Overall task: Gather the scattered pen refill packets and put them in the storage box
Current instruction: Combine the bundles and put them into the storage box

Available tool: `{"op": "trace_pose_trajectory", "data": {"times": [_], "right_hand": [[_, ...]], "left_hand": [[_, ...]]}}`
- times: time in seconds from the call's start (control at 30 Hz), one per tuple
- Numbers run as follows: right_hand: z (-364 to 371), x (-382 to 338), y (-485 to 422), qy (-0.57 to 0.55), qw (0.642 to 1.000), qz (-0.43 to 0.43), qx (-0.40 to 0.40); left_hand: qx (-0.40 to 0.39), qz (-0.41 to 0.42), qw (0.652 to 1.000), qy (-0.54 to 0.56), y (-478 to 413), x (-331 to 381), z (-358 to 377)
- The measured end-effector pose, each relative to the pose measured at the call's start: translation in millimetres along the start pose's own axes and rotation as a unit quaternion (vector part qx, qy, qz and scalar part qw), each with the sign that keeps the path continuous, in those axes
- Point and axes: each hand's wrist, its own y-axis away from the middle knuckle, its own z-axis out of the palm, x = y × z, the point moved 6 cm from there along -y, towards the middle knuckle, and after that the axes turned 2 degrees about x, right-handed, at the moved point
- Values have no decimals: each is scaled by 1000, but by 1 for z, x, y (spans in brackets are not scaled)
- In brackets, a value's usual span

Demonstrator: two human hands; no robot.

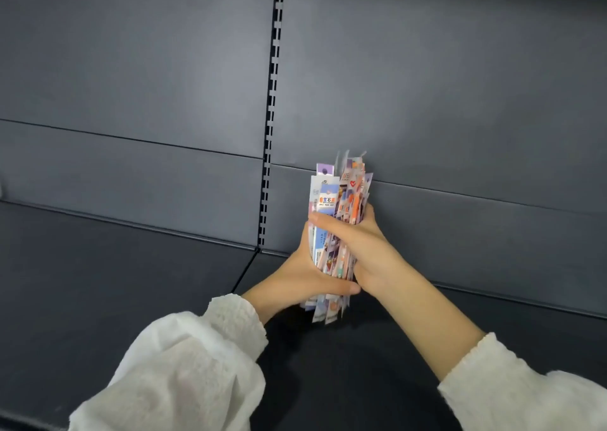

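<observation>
**Two hands grip a bundle of refill packets on a dark shelf**

A matte dark-grey metal back panel (460, 86) fills most of the view, flat and smooth, with a seam line across it. Below it a shelf (115, 283) of the same dull metal runs the full width. A black upright (271, 118), punched with a column of small slots, splits the panel from top to bottom. Two loose white sleeves (184, 365) of soft, crinkled fabric with gathered cuffs reach in from the bottom edge.

The left hand (305, 276) is wrapped round the lower part of the packets (341, 197), thumb across the front. The right hand (364, 243) is clenched round the bundle just above, one digit lying across the front. The bundle stands upright near the back panel, to the right of the upright. Whether its bottom ends touch the shelf I cannot tell. No box is in view.

The packets are long, narrow and flat, of glossy printed film in white, blue, purple and orange, with their tops fanned unevenly. They are likely light, thin and slippery, so single ones could slide out of the stack. A firm two-handed squeeze round the middle seems the safest hold.
</observation>
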Motion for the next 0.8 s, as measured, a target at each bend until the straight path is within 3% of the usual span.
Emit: {"op": "trace_pose_trajectory", "data": {"times": [0.2, 0.4, 0.5, 0.63, 0.8], "right_hand": [[58, -13, 7, -77, 992, 64, -73], [173, -3, 22, -81, 973, 113, -186], [238, -3, 35, -77, 970, 79, -216], [317, -10, 51, -49, 981, -22, -186], [418, -8, 69, -64, 979, -68, -183]], "left_hand": [[14, -23, 999, 25, 30, 26, -53], [52, -84, 994, 51, 108, 39, -152], [75, -121, 987, 70, 150, 44, -209], [72, -151, 983, 77, 206, 51, -276], [86, -171, 979, 74, 264, 60, -360]]}}
